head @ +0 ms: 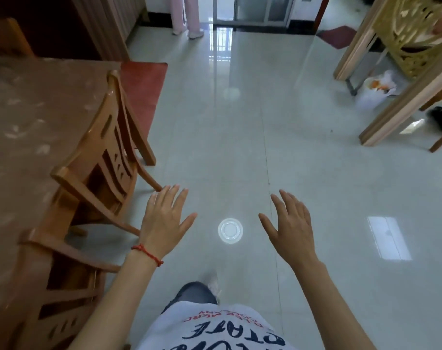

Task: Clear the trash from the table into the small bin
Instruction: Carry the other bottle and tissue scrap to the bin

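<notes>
Clear lid (230, 230) on floor between empty, spread hands (164, 221).

Red string bracelet (147, 254) on left wrist; white printed T-shirt (209, 329); grey trousers (193, 294).

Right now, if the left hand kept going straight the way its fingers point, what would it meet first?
Probably the rear leg of the wooden chair. The left hand is open, its fingers aimed forward, with the fingertips close to that leg's foot in the picture. Depth is unclear: held higher, it could pass over onto bare floor.
</notes>
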